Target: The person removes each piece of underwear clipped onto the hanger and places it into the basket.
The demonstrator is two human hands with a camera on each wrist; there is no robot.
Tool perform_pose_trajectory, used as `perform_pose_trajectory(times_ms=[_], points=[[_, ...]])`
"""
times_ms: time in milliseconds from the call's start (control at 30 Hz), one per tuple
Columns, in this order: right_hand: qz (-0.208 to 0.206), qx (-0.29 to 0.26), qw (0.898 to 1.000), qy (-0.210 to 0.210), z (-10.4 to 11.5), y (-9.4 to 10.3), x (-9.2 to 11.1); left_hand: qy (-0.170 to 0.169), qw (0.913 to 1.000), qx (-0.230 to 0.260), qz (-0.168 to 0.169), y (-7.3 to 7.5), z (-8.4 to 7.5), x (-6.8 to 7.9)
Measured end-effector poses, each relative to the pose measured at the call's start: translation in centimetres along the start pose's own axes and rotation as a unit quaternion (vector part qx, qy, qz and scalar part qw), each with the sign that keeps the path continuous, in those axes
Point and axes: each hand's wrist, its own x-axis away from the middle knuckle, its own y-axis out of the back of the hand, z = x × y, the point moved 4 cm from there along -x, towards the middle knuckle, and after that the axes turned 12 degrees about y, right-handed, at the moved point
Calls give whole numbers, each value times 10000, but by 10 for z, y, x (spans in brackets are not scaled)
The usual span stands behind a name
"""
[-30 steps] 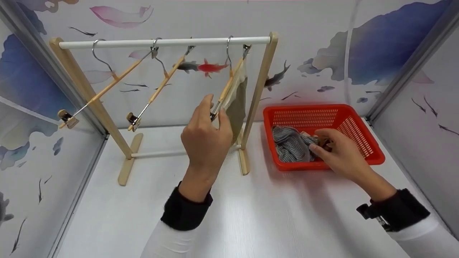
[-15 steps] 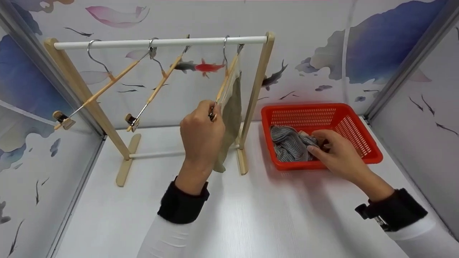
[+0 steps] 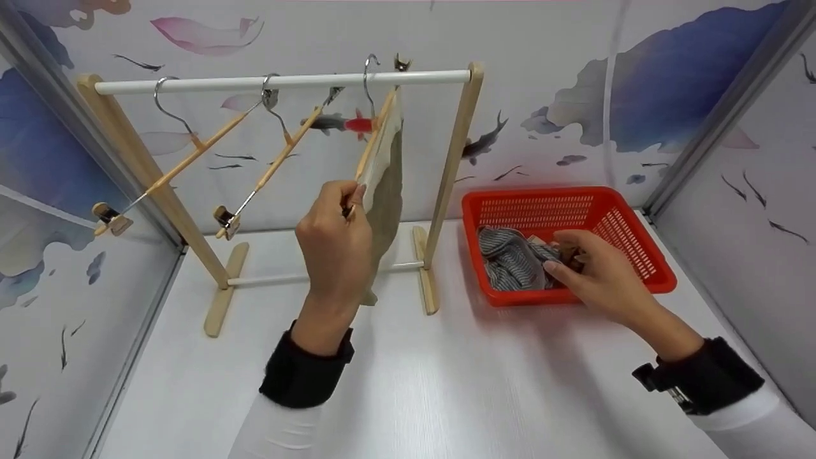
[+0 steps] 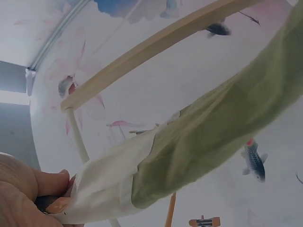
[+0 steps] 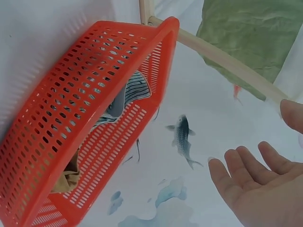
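Note:
My left hand (image 3: pixel 335 236) grips the near clip end of a wooden clip hanger (image 3: pixel 371 148). From that hanger hangs an olive-green cloth (image 3: pixel 387 204) with a cream band along its top; the left wrist view shows the cream part (image 4: pixel 106 182) right beside the thumb. The hanger's hook (image 3: pixel 368 70) rises above the white rail (image 3: pixel 223 83); whether it touches the rail I cannot tell. Over the red basket (image 3: pixel 663 280) my right hand (image 3: pixel 602 274) hovers with loosely bent fingers and nothing between them. Inside lie a striped grey cloth (image 3: pixel 510 258) and a brown cloth (image 5: pixel 68 177).
Two bare clip hangers, a left one (image 3: pixel 201 150) and a middle one (image 3: pixel 277 159), hang on the rail. The rack's wooden right post (image 3: pixel 454 166) stands between the green cloth and the basket. Patterned walls (image 3: pixel 542 38) enclose the white table (image 3: pixel 446 382).
My left hand has closed round the hanger's clip end and moved left, taking the hanger and green cloth along. The hook has risen above the rail. My right hand has barely moved.

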Motion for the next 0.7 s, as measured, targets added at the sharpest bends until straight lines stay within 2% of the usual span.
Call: perform_pose_trajectory(times_ms=[200, 500, 700], points=[[103, -81, 9999, -23, 7, 1, 2, -133, 9999, -10, -103, 19, 0, 4], [267, -264, 9993, -52, 15, -5, 4, 101, 9993, 170, 324, 49, 14, 19], [427, -347, 9984, 128, 19, -9, 3, 166, 9992, 80, 366, 66, 26, 29]])
